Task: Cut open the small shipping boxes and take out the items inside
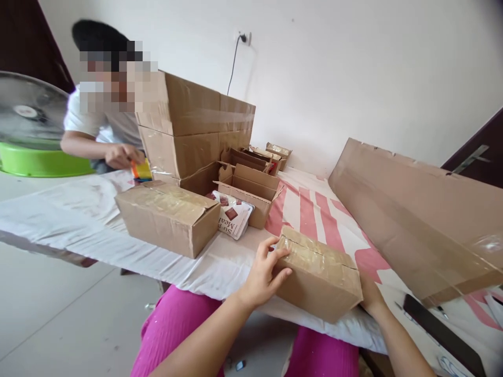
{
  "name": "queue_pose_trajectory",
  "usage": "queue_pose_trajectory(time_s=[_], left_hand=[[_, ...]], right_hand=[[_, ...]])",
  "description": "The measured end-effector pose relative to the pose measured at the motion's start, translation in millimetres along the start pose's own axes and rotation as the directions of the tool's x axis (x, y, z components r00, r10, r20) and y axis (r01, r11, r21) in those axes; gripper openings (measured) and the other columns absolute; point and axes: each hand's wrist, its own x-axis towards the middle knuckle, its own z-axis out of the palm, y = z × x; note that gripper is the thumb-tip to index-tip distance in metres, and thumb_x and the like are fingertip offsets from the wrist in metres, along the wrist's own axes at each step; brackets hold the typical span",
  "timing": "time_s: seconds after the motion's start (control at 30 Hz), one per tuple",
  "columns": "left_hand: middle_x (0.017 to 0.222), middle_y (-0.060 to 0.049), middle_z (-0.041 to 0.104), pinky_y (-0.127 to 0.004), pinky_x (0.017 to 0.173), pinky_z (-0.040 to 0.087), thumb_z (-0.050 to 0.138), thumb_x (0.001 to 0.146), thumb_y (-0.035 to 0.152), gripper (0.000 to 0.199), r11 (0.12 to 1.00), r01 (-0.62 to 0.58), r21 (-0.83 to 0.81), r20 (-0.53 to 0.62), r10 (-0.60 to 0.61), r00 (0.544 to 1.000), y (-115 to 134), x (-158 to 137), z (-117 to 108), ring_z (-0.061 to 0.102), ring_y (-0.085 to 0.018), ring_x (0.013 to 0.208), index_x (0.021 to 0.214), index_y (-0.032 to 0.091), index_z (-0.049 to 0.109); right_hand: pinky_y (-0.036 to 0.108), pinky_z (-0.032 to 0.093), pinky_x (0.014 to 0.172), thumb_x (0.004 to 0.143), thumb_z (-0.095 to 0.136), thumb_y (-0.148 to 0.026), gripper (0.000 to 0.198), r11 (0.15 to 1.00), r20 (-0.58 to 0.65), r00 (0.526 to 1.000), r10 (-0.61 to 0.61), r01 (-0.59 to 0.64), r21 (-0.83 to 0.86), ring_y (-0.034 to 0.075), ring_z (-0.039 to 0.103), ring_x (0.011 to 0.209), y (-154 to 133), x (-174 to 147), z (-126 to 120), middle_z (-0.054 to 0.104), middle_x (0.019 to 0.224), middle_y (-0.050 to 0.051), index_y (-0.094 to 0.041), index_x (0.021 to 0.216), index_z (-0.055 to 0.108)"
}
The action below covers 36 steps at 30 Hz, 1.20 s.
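A taped brown cardboard box (320, 280) rests at the table's front edge, between my two hands. My left hand (267, 275) grips its left end, with fingers over the top corner and the thumb along the near side. Around the right end wraps my right hand (371, 296), its fingers mostly hidden behind the box. To the left lies another closed, taped cardboard box (161, 217). A printed white pack (234, 215) leans against an open cardboard box (249, 188) just beyond.
Stacked large cartons (196, 115) rise at the back left. Beside them a person's hand (121, 156) holds a small yellow and orange item (142, 170). A big cardboard panel (412, 220) stands on the right, with a black phone-like object (442, 332) in front, on the cloth-covered table (314, 204).
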Motion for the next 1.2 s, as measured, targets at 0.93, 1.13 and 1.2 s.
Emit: queue_pose_trajectory(time_s=[0.93, 1.13, 1.2], left_hand=[[0.13, -0.014, 0.04, -0.048, 0.095, 0.048, 0.056, 0.091, 0.036, 0.037, 0.989, -0.092, 0.119, -0.049, 0.099, 0.994, 0.2, -1.9, 2.9, 0.046, -0.029, 0.119, 0.125, 0.025, 0.046], [0.129, -0.015, 0.04, -0.047, 0.094, 0.048, 0.056, 0.092, 0.034, 0.035, 0.982, -0.117, 0.15, -0.06, 0.127, 0.99, -2.0, -1.8, 3.7, 0.046, -0.029, 0.118, 0.124, 0.023, 0.046], [0.129, -0.015, 0.041, -0.047, 0.094, 0.048, 0.056, 0.091, 0.033, 0.034, 0.979, -0.12, 0.163, -0.059, 0.131, 0.99, -2.0, -1.4, 3.3, 0.046, -0.028, 0.118, 0.122, 0.022, 0.047]], right_hand=[[0.026, 0.035, 0.057, 0.101, 0.029, -0.029, 0.037, 0.616, 0.647, 0.709, -0.28, 0.65, -0.445, 0.018, 0.064, 0.066, -243.8, 50.2, -67.7, 0.072, 0.079, 0.005, -0.019, 0.092, 0.063], [0.027, 0.031, 0.054, 0.098, 0.036, -0.026, 0.034, 0.442, 0.716, 0.673, -0.184, 0.708, -0.551, 0.018, 0.064, 0.067, -267.5, 50.4, -71.9, 0.071, 0.081, 0.009, -0.015, 0.09, 0.067], [0.027, 0.032, 0.054, 0.099, 0.035, -0.03, 0.037, 0.452, 0.7, 0.697, -0.153, 0.679, -0.578, 0.019, 0.064, 0.067, -267.0, 44.9, -75.7, 0.071, 0.079, 0.01, -0.014, 0.09, 0.068]])
